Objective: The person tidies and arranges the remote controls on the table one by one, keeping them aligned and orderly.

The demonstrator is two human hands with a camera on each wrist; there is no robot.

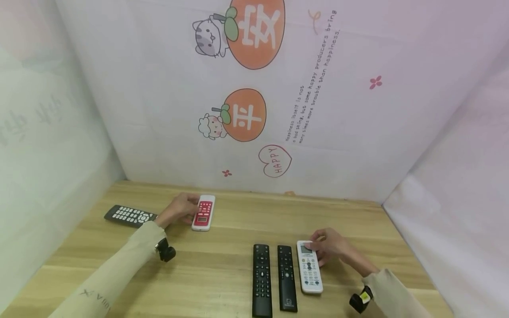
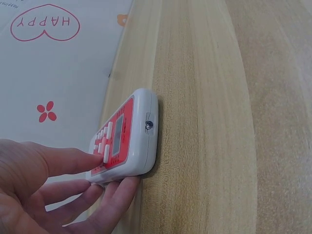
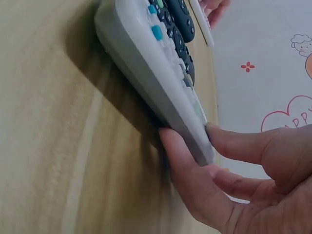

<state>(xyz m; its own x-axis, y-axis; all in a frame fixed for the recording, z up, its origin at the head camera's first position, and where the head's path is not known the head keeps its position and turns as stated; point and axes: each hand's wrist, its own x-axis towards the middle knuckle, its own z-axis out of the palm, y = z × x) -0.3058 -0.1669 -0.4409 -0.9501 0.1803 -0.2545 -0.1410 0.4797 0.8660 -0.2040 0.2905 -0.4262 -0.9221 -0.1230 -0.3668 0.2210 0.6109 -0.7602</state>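
Note:
My left hand (image 1: 180, 208) holds a white remote control with a red face (image 1: 204, 211) near the back of the table. In the left wrist view the thumb lies on its buttons, with the other fingers at its side and lower edge. At the right, my right hand (image 1: 332, 244) pinches the top end of a white remote control with a small screen (image 1: 310, 274). The right wrist view shows the thumb over its face and a finger against its underside. Just left of it lie two black remote controls, a shorter one (image 1: 286, 278) and a longer one (image 1: 261, 278).
Another black remote control with white buttons (image 1: 129, 215) lies at the far left, partly behind my left wrist. A printed white sheet (image 1: 318, 172) rises along the wooden table's (image 1: 222, 265) back edge, and pale sheets also hang at both sides.

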